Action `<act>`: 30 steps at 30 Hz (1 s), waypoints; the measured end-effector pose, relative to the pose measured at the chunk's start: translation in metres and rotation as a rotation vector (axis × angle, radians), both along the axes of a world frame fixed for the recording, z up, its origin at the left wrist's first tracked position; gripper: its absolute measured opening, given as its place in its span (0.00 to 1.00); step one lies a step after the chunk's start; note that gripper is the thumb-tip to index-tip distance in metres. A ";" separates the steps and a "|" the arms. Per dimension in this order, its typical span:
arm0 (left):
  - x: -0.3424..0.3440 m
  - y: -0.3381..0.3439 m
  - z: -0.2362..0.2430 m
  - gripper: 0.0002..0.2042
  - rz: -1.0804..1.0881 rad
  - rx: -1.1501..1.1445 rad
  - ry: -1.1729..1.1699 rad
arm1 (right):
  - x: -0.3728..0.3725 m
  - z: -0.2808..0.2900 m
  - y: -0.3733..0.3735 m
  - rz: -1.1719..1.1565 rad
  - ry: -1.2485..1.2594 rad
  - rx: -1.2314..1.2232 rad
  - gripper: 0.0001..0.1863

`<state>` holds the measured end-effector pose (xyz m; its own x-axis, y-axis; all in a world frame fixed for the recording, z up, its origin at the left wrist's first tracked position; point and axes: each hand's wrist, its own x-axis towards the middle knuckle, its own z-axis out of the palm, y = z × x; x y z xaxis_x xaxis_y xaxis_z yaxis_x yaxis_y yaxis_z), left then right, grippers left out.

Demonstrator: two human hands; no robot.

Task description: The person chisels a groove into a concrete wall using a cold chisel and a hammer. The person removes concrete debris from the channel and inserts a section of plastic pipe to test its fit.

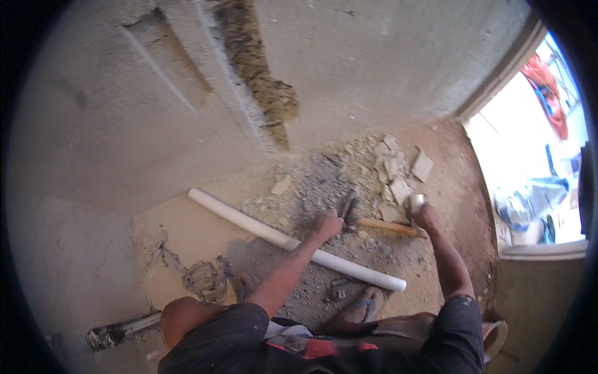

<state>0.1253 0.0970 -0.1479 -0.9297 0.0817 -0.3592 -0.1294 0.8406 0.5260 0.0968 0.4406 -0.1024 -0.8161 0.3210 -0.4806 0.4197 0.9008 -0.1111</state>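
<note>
My left hand (327,223) is closed on a dark metal tool (346,204) above the rubble, beside the head of a hammer; which kind of tool cannot be made out. The hammer's wooden handle (386,227) stretches right, below my right hand (427,216). That hand is wrapped round a short white cylinder (417,202), like a piece of pipe. A long white pipe (243,219) lies diagonally on the dusty floor, passing under my left forearm.
Broken plaster (392,168) is heaped by the wall (386,68), which has chiselled channels (255,75). At right a doorway (464,112) opens onto a bright area with red and plastic-like items. My sandalled foot (367,308) and a dark crumpled heap (202,280) are on the floor.
</note>
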 end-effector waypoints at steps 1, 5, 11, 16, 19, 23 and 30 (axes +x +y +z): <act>-0.003 -0.001 0.004 0.17 0.014 0.032 -0.009 | -0.006 0.000 -0.001 -0.023 0.003 0.012 0.31; -0.032 -0.020 0.036 0.14 0.104 0.284 0.166 | -0.028 0.025 -0.053 0.061 0.394 -0.219 0.30; -0.084 -0.046 0.125 0.09 0.246 0.510 0.427 | -0.062 0.071 -0.157 0.287 0.672 -0.613 0.29; -0.127 -0.111 0.255 0.07 0.201 0.429 0.836 | -0.077 0.125 -0.251 0.455 0.788 -0.766 0.31; -0.135 -0.130 0.344 0.07 0.061 0.237 0.847 | -0.086 0.147 -0.302 0.480 0.809 -0.855 0.31; -0.137 -0.164 0.386 0.09 -0.095 -0.029 0.956 | -0.101 0.161 -0.372 0.512 0.983 -0.806 0.30; -0.141 -0.190 0.361 0.10 -0.009 -0.079 0.799 | -0.133 0.159 -0.429 0.329 1.153 -0.727 0.30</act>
<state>-0.0153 -0.0933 0.2135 -0.9074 0.0926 0.4100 0.2685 0.8782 0.3959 -0.0366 0.0120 0.0567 -0.8486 0.0124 0.5289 -0.4422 0.5320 -0.7221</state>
